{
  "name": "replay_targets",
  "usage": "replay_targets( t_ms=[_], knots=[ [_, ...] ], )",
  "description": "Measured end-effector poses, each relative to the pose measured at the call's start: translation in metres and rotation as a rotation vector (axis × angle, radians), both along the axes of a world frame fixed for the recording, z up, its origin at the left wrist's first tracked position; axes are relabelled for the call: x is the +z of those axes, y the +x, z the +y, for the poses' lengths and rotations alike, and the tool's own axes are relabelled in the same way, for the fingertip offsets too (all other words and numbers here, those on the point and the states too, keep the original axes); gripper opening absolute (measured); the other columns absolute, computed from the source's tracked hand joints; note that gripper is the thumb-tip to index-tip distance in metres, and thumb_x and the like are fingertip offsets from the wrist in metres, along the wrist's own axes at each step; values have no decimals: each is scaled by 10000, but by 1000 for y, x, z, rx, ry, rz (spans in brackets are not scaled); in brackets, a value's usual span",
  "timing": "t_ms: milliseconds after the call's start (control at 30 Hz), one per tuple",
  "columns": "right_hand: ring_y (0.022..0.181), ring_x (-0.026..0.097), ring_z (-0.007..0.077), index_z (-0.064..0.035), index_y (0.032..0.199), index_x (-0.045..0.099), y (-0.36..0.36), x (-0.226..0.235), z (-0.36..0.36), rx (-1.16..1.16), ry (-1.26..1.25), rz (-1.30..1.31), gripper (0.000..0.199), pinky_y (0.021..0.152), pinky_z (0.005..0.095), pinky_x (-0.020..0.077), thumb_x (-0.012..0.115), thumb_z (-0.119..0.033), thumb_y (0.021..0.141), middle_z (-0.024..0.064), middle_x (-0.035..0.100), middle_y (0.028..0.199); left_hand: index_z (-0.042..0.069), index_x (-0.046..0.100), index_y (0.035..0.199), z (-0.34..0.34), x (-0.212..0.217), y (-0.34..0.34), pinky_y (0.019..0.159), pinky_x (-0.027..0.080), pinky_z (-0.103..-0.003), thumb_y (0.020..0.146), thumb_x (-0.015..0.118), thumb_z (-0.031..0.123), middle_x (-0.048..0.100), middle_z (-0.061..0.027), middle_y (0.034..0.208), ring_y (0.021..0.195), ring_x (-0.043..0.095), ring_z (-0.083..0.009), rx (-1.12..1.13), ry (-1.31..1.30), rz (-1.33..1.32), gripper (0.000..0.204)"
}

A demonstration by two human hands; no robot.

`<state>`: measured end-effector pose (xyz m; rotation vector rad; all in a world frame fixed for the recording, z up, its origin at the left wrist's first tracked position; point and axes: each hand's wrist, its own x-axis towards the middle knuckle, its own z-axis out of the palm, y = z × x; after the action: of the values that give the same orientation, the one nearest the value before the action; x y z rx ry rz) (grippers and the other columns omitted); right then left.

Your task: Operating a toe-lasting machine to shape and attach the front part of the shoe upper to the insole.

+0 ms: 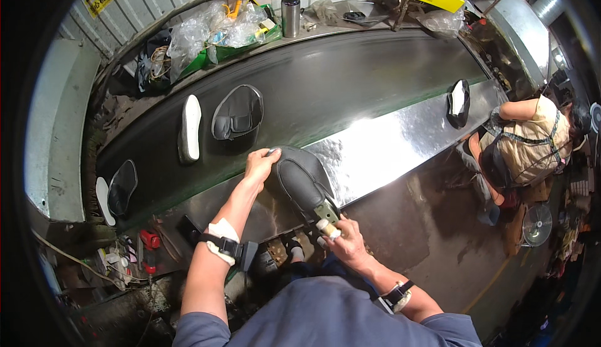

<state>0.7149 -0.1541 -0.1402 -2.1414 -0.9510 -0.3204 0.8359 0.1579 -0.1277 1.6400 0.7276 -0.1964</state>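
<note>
In front of me, a black shoe upper (299, 173) is stretched over a green shoe last (325, 212), above the metal ledge (369, 153). My left hand (255, 168) grips the upper's edge at the far end, with fingers and thumb closed. At the near end, my right hand (349, 244) is closed around a pale cylindrical piece (327, 227) beside the last. Its fingers partly hide that piece, and I cannot tell whether it is joined to the last.
A dark belt (350, 65) carries a loose black upper (238, 112), a white-soled piece (191, 128) and more parts at far left. Behind it stand a steel flask (290, 14) and a green tray (194, 65) of plastic bags. Another person (526, 134) sits right, near a fan (536, 225).
</note>
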Motion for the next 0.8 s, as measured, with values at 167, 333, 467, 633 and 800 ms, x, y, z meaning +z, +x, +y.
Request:
replay_targets(
  t_ms=[167, 333, 467, 633, 800],
  knots=[
    [1233, 510, 437, -1, 1300, 544, 25, -7, 23, -45, 223, 151, 774, 1001, 463, 466, 920, -172, 645, 250, 462, 1392, -9, 723, 1078, -9, -20, 13, 827, 501, -386, 881, 722, 335, 743, -145, 1006, 932, 695, -247, 12, 286, 10, 396],
    [1247, 550, 391, 71, 1275, 544, 30, -19, 3, -11, 162, 513, 770, 1028, 412, 454, 903, -247, 673, 277, 546, 1318, -19, 725, 1060, -27, -41, -8, 847, 499, -385, 869, 719, 358, 739, -177, 986, 924, 696, -269, 144, 571, 14, 423],
    [1296, 497, 453, 109, 1252, 541, 24, -9, -29, 138, 124, 475, 635, 1146, 470, 339, 826, -156, 750, 303, 528, 1339, 21, 715, 939, -21, -41, -37, 882, 518, -379, 855, 715, 374, 736, -147, 961, 903, 699, -251, 60, 115, 255, 362],
    [1335, 461, 440, 100, 1378, 439, 19, -28, -41, 109, 89, 449, 774, 1148, 455, 336, 825, -181, 768, 310, 502, 1374, 28, 564, 1159, -96, -12, -28, 932, 489, -476, 692, 786, 541, 669, -230, 1123, 1070, 638, -408, 139, 523, 254, 728],
    [1357, 452, 404, 92, 1425, 388, 31, -38, -42, 213, 121, 542, 866, 1118, 423, 370, 844, -205, 752, 302, 467, 1414, 21, 632, 1028, -83, -28, -34, 872, 515, -454, 696, 772, 450, 704, -192, 1015, 993, 670, -366, 273, 541, 214, 560]
  ],
)
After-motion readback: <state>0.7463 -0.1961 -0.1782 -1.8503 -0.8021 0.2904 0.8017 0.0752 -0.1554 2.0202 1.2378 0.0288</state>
